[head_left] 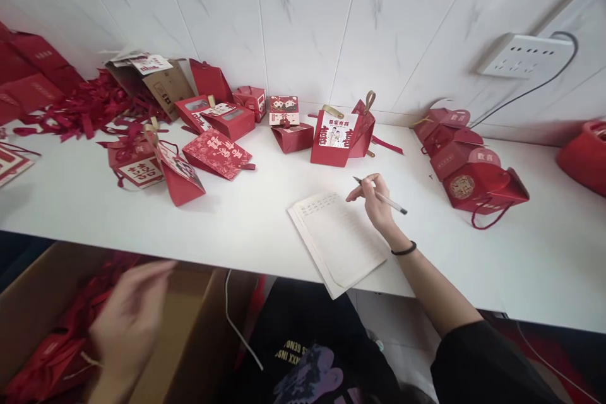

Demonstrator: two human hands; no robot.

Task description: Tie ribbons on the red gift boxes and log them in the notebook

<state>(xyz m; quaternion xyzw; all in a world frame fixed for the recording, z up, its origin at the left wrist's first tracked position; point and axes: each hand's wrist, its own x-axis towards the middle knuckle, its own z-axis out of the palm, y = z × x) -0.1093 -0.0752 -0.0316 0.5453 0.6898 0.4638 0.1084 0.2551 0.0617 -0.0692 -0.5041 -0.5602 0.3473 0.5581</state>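
My right hand [376, 202] holds a pen [389, 202] above the top right of an open notebook [345, 240]. The pen's dark tip points up and left, off the paper. Several short lines of handwriting show at the top of the page; the lower lines are bare. The notebook's near corner sticks out past the table's front edge. My left hand [135, 315], smeared by motion, is over an open cardboard box [184, 309] below the table edge; whether it holds anything cannot be seen. Red ribbons and packaging [57, 353] lie in that box.
Red gift boxes [331, 139] stand along the white table [246, 221], with more red boxes [483, 186] at the right. A pile of red ribbons [89, 107] and a small carton [165, 89] are at the back left. A power strip [525, 55] hangs on the wall.
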